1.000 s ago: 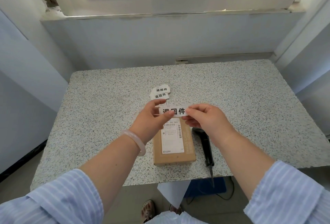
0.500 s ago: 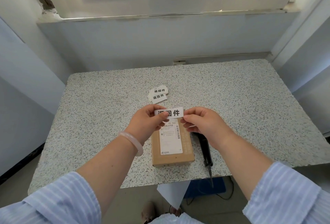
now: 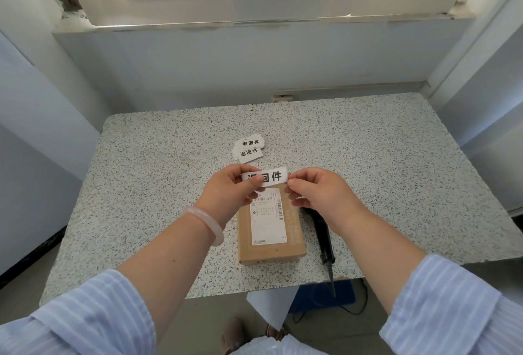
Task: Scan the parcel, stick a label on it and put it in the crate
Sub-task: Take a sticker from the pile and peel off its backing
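A brown cardboard parcel [image 3: 270,230] with a white shipping slip on top lies near the front edge of the speckled table [image 3: 368,162]. Above its far end I hold a white label [image 3: 267,177] with black characters. My left hand [image 3: 232,193] pinches the label's left end and my right hand [image 3: 319,193] pinches its right end. The label is lifted off the parcel and stretched flat between the fingers. A black handheld scanner [image 3: 322,234] lies on the table just right of the parcel, partly under my right wrist. No crate is in view.
Two more white labels [image 3: 249,147] lie overlapped on the table beyond my hands. A blue object [image 3: 343,295] and a cable sit on the floor under the table's front edge, beside a white sheet [image 3: 268,309]. Walls close in behind and on both sides.
Both hands have kept the label pinched and drifted slightly left and lower over the parcel's far end. The parcel and the scanner have stayed put.
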Available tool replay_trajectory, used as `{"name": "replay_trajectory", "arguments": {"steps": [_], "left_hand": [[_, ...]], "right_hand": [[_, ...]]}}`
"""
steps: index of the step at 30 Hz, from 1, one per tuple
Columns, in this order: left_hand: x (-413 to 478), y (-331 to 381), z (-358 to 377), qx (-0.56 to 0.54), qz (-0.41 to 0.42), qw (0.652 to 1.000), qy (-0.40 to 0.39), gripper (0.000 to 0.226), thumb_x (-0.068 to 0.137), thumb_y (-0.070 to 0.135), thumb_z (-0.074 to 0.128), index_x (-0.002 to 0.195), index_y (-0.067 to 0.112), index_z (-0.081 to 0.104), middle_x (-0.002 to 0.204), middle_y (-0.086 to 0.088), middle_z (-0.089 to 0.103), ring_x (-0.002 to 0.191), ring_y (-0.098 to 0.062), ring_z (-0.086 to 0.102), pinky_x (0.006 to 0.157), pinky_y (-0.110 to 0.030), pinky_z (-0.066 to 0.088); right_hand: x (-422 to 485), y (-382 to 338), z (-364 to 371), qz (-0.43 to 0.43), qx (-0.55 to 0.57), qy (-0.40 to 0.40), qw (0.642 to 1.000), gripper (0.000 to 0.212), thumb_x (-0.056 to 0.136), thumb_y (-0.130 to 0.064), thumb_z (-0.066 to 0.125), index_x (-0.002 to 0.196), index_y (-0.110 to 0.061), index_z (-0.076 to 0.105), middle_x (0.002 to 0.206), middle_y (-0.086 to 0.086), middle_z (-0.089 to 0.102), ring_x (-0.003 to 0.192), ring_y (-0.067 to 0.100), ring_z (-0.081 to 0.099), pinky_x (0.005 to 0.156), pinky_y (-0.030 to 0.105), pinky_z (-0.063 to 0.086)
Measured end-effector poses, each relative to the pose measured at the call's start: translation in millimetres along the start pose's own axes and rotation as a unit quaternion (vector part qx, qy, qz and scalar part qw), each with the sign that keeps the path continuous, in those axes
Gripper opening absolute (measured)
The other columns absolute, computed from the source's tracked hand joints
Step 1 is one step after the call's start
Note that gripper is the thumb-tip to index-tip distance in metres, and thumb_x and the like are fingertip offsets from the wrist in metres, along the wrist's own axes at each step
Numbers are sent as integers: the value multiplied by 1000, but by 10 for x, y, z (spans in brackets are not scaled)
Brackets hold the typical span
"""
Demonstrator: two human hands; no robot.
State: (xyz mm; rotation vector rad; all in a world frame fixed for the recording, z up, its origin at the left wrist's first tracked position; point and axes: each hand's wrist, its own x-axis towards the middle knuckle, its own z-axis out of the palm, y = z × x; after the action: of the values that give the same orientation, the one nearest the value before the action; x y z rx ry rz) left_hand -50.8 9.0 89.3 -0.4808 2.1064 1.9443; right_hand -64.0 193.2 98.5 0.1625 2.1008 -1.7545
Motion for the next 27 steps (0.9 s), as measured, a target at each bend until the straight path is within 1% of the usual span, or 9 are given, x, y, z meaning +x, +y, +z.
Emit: {"name": "replay_trajectory", "arguments": {"steps": [5,8,11,14,19,23,27], "left_hand": [[-7,30,19,25,15,1000,5,14,86,13,68,100,16,69,82,-3,75,72,-14,66,82,-40,57],[0,35,21,40,21,999,9,18,87,13,68,105,15,68,82,-3,74,68,-11,64,81,-39,57],[6,47,18,42,19,999,12,20,87,14,68,107,14,67,82,-3,73,68,-12,63,82,-40,56],[9,59,17,42,16,999,12,20,87,14,68,106,14,67,84,-5,72,68,-13,63,82,-40,56],[11,60,8,39,18,999,11,15,86,13,68,100,19,67,89,-12,73,68,-14,63,80,-39,56],[2,61,-1,42,17,999,10,16,86,13,68,102,17,67,90,-12,74,69,-14,63,76,-33,56],[-7,63,-10,42,19,999,11,17,86,12,68,103,15,68,95,-19,73,67,-14,62,76,-35,56]], "right_hand": [[7,-9,5,1,17,1,1000,4,85,-12,69,87,-10,70,80,5,73,77,17,67,83,42,58],[15,-13,6,-3,15,-4,1000,5,86,-12,67,88,-10,71,80,4,74,76,17,68,83,41,57],[27,-10,2,-4,12,-2,1000,6,87,-10,65,88,-10,70,79,4,74,76,16,67,84,42,57],[36,-6,5,-5,10,-4,1000,7,87,-8,64,89,-10,70,80,4,74,77,16,67,84,42,57],[41,-22,9,-14,10,-6,1000,6,87,-9,64,88,-11,70,79,4,74,76,15,67,83,40,57],[39,-14,12,-13,22,-5,1000,5,86,-9,65,87,-10,70,80,6,73,76,17,67,83,41,57],[44,-3,15,-11,37,-7,999,4,86,-10,66,86,-10,70,78,6,73,76,18,66,83,44,57]]}}
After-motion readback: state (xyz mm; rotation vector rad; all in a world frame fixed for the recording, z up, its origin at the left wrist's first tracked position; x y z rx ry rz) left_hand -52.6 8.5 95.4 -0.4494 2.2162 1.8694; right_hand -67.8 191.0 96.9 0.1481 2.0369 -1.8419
